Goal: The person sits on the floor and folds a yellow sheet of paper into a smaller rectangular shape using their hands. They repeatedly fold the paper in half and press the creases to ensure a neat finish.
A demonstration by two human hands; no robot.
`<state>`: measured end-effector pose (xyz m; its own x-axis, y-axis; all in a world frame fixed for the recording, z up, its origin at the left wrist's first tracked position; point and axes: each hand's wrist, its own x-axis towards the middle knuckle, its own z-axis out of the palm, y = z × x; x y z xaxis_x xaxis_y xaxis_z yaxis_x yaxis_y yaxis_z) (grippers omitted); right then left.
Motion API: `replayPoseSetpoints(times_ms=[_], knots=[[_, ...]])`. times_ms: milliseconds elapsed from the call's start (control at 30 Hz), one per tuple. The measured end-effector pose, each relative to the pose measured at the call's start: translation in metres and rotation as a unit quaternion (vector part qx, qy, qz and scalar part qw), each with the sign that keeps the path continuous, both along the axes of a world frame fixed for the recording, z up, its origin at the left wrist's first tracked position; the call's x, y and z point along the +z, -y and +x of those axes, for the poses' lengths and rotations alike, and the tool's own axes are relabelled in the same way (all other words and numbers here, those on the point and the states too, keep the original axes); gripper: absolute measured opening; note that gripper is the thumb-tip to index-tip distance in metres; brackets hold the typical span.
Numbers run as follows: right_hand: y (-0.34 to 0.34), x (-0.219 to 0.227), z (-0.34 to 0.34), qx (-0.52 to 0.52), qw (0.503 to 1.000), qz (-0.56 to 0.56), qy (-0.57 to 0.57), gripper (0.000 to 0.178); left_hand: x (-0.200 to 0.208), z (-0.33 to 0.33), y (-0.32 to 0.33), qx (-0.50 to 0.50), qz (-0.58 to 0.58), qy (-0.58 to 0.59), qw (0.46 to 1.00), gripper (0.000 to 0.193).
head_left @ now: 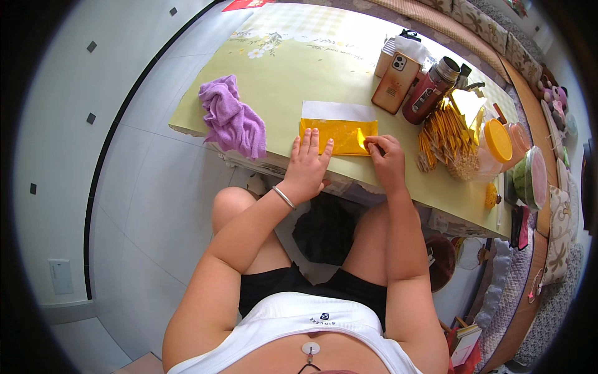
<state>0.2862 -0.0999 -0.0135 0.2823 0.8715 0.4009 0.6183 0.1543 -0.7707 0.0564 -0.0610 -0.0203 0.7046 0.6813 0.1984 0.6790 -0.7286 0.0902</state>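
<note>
A flat, shiny golden-yellow packet (346, 144) lies near the table's front edge, with a white strip (339, 111) along its far side. My left hand (305, 163) rests on the packet's left part, palm down and fingers stretched out. At the right end my right hand (387, 157) has its fingers bent and pinched together on the packet's edge. What exactly sits between those fingertips is partly hidden.
A crumpled purple cloth (230, 115) hangs over the table edge at left. To the right stand a phone (397, 81), a dark red flask (430, 90), a bunch of golden packets (453, 128), a yellow-lidded jar (497, 142) and a green-sided tub (529, 179).
</note>
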Motion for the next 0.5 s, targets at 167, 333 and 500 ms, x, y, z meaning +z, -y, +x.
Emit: replayPoseSetpoints(times_ms=[167,333,500], knots=[[-0.0001,-0.0007,-0.0001,0.0,1.0,0.0,-0.004,0.012,0.0004,0.0003,-0.0001,0.002,-0.003,-0.005,1.0,0.1],[-0.0008,-0.003,0.0017,0.0,1.0,0.0,-0.005,0.011,0.0013,0.0004,0.0003,0.001,-0.005,-0.003,1.0,0.1],[-0.0005,-0.0012,0.0005,0.0,1.0,0.002,-0.003,0.011,0.0006,-0.0001,0.0003,0.002,-0.004,-0.006,1.0,0.101]])
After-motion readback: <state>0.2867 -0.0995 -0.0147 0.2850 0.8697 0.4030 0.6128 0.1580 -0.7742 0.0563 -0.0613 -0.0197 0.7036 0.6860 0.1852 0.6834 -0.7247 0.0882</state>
